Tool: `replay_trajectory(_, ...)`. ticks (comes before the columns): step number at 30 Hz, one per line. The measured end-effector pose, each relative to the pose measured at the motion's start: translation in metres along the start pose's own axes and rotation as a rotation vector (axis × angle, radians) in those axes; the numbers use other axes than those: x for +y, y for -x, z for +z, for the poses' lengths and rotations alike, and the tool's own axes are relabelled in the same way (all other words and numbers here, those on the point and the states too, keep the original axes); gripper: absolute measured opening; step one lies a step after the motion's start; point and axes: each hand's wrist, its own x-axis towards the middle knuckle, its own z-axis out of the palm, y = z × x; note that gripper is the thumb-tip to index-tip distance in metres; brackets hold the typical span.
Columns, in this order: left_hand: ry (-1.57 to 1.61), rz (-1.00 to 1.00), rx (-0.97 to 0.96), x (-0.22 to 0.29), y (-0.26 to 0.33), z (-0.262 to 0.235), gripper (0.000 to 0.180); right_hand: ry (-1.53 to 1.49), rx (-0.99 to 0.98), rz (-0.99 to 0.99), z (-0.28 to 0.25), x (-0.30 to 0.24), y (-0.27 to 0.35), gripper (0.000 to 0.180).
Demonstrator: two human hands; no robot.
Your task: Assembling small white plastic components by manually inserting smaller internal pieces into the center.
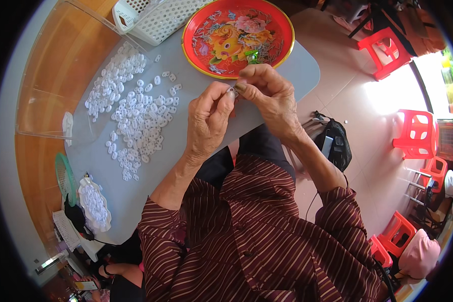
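Observation:
My left hand (208,117) is closed in a pinch, thumb against forefinger, on a small white plastic piece (232,90) that shows only partly at the fingertips. Right against it, the thumb and forefinger of my right hand (273,98) are pinched too; what they hold is too small to make out. Both hands are raised above the near edge of the grey table, just below a red round tray (187,44) with a flower print. Thin small metal-looking bits (202,31) lie scattered in the tray, with a bright green object (252,56) near its front rim.
Many white oval two-holed pieces (141,118) lie in loose heaps on the grey table (178,136). A white perforated basket (166,22) stands behind, and a clear bin (60,65) at left. A white dish (101,221) holds more pieces. Red stools (415,133) and a black bag (334,143) are at right.

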Motion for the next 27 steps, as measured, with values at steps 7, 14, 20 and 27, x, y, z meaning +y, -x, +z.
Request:
replay_trajectory(7,-0.06,-0.018,-0.094,0.003,-0.002,-0.005,0.013,0.035,0.032,0.014,0.0,-0.006,0.003,0.015)
replay_trajectory(14,0.101,-0.06,-0.17,-0.003,0.003,-0.008,0.011,0.303,-0.117,0.09,-0.011,-0.012,0.003,0.017)
replay_trajectory(20,-0.025,0.051,-0.155,-0.005,0.003,-0.007,0.013,0.42,-0.086,0.056,-0.003,-0.018,0.005,0.021)
replay_trajectory(27,0.141,-0.081,-0.099,-0.007,0.006,-0.004,0.015,0.354,-0.051,0.111,-0.006,-0.011,0.002,0.021)
